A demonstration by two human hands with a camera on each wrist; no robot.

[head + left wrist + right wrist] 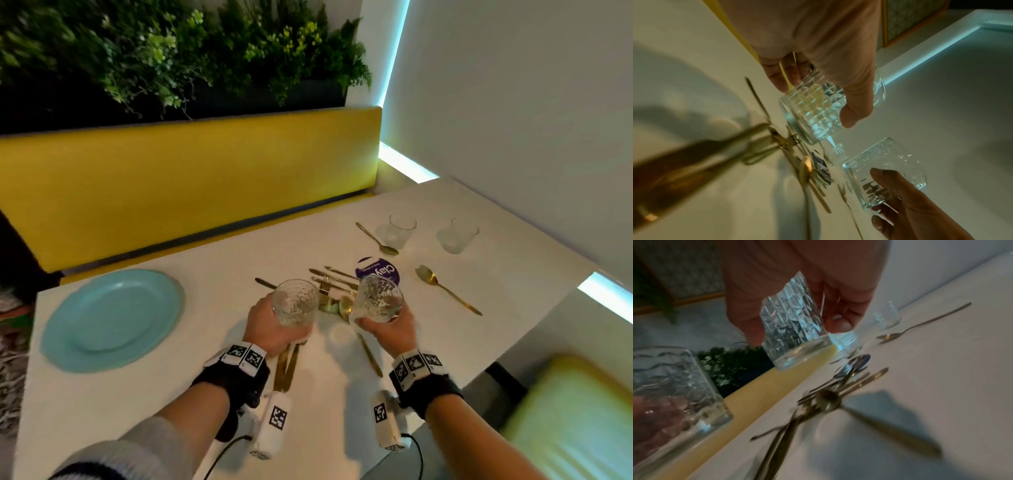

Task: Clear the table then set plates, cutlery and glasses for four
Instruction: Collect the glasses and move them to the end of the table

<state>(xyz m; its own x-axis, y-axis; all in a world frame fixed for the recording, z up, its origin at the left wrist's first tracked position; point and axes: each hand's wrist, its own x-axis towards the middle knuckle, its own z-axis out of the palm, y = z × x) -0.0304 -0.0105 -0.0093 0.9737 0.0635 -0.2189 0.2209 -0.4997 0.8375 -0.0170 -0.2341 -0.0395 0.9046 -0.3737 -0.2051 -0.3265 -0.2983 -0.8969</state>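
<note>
Both hands are gripping tumblers above the table's middle: left hand (pixel 270 325) wrapping one cut glass (pixel 295 301), right hand (pixel 394 329) cradling another (pixel 376 298). Beneath, gold cutlery (pixel 334 284) is lying jumbled; left, one blue plate (pixel 113 318) is waiting; farther right, two glasses (pixel 400 229) are standing. Setting is barely beginning, I'd say.

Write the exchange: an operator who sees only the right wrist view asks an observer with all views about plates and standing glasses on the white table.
Operator: Any plates out?
Observer: One round turquoise plate, at the end of the white table on the person's left, with nothing on it.
Operator: How many glasses stand there with no hand on them?
Observer: Two smooth clear glasses, one and another, side by side at the far right.
</note>
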